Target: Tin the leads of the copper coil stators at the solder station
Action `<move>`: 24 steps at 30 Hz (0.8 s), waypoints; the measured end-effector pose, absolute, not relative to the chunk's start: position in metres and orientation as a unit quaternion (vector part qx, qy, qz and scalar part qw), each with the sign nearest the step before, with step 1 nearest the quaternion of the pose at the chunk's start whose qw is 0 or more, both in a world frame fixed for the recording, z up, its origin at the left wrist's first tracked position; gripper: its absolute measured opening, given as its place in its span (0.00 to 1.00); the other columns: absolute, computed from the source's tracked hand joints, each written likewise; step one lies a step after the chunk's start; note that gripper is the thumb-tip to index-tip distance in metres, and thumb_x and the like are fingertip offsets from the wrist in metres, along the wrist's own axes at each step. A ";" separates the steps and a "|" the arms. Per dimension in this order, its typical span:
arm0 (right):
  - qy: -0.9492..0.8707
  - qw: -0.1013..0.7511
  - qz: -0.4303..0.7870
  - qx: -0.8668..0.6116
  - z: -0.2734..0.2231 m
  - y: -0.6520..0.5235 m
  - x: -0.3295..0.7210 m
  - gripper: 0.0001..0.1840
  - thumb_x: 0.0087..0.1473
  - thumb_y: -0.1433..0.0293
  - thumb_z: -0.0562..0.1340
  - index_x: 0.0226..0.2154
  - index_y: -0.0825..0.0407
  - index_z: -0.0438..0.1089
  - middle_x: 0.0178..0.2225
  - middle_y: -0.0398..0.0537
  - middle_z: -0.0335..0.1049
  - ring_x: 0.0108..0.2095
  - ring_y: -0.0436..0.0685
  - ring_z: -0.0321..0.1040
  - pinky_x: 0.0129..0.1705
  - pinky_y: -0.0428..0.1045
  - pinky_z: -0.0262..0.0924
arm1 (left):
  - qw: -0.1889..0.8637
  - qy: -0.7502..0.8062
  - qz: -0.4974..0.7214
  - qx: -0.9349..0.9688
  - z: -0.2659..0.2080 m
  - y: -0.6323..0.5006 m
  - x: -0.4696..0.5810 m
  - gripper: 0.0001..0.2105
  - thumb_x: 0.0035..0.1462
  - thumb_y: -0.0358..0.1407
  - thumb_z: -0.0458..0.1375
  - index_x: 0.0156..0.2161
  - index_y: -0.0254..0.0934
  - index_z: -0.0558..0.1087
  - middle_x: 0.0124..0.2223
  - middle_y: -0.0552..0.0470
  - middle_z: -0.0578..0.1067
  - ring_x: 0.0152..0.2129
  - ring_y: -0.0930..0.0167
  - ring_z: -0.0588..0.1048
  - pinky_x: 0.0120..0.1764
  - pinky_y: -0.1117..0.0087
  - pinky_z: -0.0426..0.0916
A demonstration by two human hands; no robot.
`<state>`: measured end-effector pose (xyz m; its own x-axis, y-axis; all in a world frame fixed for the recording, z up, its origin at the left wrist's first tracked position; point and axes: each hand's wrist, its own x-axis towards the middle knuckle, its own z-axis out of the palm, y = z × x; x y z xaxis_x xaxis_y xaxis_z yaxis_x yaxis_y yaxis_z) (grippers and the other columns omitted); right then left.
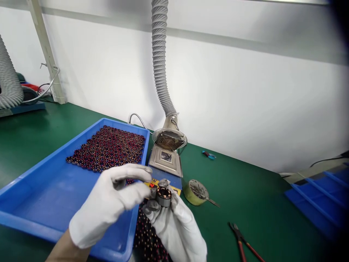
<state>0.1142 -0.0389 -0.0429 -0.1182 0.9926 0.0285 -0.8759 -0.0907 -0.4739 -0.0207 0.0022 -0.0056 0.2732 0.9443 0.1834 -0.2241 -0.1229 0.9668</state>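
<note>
Right of the blue tray (62, 189), the gloved right hand (181, 225) grips a stator core (164, 201) in curled fingertips. The left hand (109, 200), over the tray, has thumb and fingers parted, seemingly empty. A loosened grip could drop the core; straying forward could burn fingertips on the solder pot (165, 157) beside the tray.

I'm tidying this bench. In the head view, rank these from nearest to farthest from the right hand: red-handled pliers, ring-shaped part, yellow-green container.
1. Ring-shaped part: held in the right hand.
2. Yellow-green container: just beyond, to its right.
3. Red-handled pliers: farther right, on the green bench.
</note>
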 end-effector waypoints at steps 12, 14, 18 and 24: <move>-0.219 0.657 0.679 -0.244 -0.048 -0.049 0.119 0.21 0.36 0.69 0.70 0.38 0.47 0.70 0.39 0.45 0.74 0.36 0.54 0.70 0.40 0.50 0.65 | 0.608 0.241 0.545 0.524 -0.009 -0.003 -0.016 0.10 0.45 0.25 0.59 0.26 0.44 0.76 0.35 0.58 0.76 0.33 0.74 0.73 0.36 0.80 0.67; -0.222 0.659 0.676 -0.244 -0.055 -0.045 0.123 0.20 0.38 0.69 0.69 0.38 0.47 0.70 0.36 0.44 0.74 0.34 0.53 0.71 0.38 0.50 0.65 | 0.602 0.267 0.566 0.497 -0.008 -0.001 -0.019 0.09 0.46 0.26 0.59 0.26 0.45 0.76 0.35 0.61 0.77 0.33 0.76 0.73 0.35 0.83 0.66; -0.263 0.663 0.651 -0.259 -0.072 -0.024 0.131 0.18 0.31 0.65 0.72 0.30 0.49 0.71 0.29 0.46 0.75 0.28 0.56 0.70 0.34 0.53 0.66 | 0.583 0.328 0.450 0.592 -0.002 0.000 -0.017 0.11 0.42 0.24 0.60 0.29 0.43 0.76 0.37 0.58 0.77 0.32 0.74 0.74 0.32 0.81 0.67; -0.254 0.714 0.581 -0.296 -0.082 -0.011 0.131 0.07 0.39 0.66 0.68 0.24 0.47 0.69 0.22 0.41 0.72 0.24 0.53 0.69 0.28 0.49 0.67 | 0.486 0.284 0.521 0.641 -0.006 -0.008 -0.014 0.11 0.47 0.24 0.56 0.28 0.43 0.76 0.35 0.55 0.76 0.33 0.73 0.73 0.38 0.78 0.67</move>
<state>0.1309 -0.0106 -0.0820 0.1957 0.9805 0.0189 -0.6805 0.1497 -0.7173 -0.0139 -0.0082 -0.0057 0.2950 0.8713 0.3922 -0.1427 -0.3657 0.9197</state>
